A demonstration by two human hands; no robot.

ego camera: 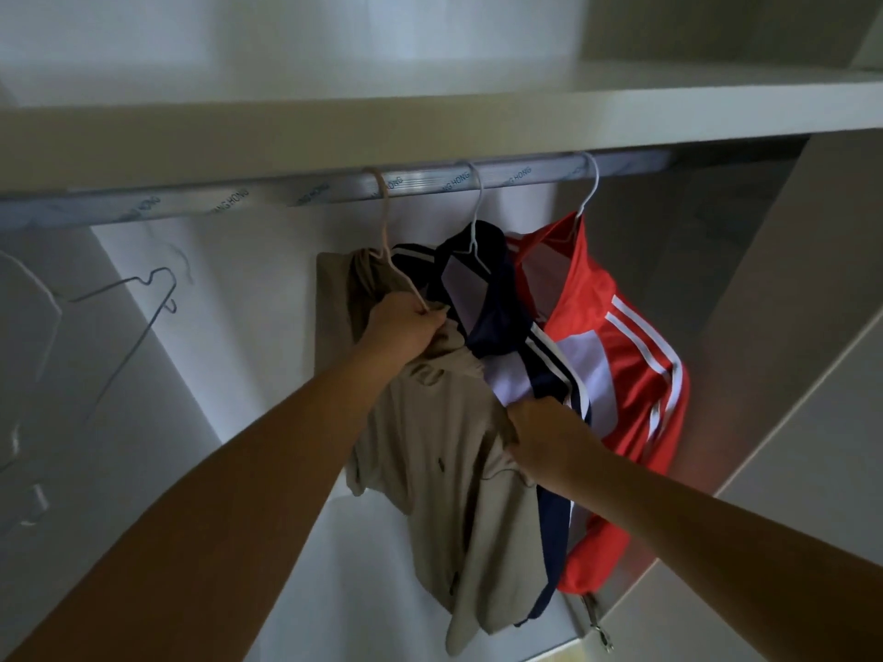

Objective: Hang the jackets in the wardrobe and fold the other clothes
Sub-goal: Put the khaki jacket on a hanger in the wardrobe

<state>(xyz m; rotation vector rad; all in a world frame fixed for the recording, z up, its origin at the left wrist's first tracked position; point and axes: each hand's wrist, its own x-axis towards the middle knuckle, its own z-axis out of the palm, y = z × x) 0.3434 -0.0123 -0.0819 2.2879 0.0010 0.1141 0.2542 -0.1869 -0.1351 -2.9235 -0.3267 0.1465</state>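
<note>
Well L of the left hand [406, 322] grip, a grey wire hanger [129, 317] sits tilted & blurred; can't tell what holds it. Further L is a white hanger [36, 298], w/ pale wire shapes below it, too blurred to tell. Abv the grip runs the rail [229, 205], wrapped in clear film w/ blue print, "HONG" legible. Over that is a white shelf [478, 117]; on it, up & L of the grip, a blurred white box [286, 35].

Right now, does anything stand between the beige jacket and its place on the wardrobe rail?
Nothing visible does. The pink hanger already hooks over the rail. The left hand and right hand hold the beige jacket; the navy jacket only overlaps it on the right.
</note>
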